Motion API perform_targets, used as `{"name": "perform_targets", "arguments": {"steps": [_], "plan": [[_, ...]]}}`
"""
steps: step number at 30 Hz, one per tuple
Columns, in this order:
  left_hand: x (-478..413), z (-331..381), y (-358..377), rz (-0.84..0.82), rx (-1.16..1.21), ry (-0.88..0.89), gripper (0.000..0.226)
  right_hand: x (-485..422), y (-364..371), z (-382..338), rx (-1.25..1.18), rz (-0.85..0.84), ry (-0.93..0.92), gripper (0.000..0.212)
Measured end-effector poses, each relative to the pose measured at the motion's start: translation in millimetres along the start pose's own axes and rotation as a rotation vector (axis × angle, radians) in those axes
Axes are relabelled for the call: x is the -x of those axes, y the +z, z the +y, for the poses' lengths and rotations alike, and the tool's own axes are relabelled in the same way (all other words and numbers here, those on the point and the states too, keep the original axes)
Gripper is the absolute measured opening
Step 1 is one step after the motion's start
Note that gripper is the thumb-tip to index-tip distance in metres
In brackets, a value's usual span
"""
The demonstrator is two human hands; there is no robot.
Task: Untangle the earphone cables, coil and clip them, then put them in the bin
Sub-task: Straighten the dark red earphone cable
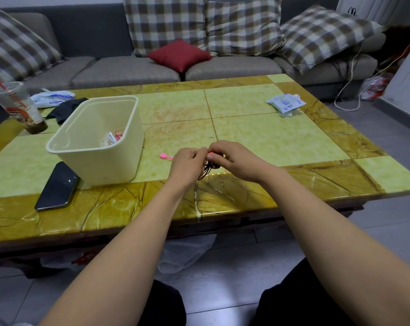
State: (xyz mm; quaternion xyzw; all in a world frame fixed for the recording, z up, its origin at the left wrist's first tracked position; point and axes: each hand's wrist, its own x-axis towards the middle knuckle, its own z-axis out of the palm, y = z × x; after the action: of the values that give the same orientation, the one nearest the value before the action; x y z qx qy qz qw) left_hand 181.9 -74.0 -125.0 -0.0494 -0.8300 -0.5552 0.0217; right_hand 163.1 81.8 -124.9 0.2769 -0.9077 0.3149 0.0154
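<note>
Left hand (187, 161): fingers curled, pinching dark cable (205, 171) | Right hand (232, 158): gripping same cable, pink clip (210, 151) at its fingertips | Cable: bunched between both hands, over table (246, 137) near front edge | Spare clip (165, 156): on table, just left of hands | Bin (93, 161): further left, holds earphones (112, 138) | Phone (56, 187): touching bin

Cream bin (98, 147), pink clip (165, 156), red cushion (180, 55), checked brown-white pillows (166, 22)
</note>
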Motion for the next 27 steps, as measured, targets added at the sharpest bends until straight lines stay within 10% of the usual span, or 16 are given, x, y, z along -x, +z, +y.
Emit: {"name": "perform_targets", "arguments": {"steps": [16,27], "plan": [[-2.2,-5.1,-9.8,-0.145,0.259,-0.121,0.039,-0.7,-4.3,2.3,-0.056,0.009,0.014,0.021],[0.4,-9.1,-13.2,-0.089,-0.052,-0.061,0.048,-2.8,10.3,-0.8,-0.395,-0.002,0.157,0.022]]}}
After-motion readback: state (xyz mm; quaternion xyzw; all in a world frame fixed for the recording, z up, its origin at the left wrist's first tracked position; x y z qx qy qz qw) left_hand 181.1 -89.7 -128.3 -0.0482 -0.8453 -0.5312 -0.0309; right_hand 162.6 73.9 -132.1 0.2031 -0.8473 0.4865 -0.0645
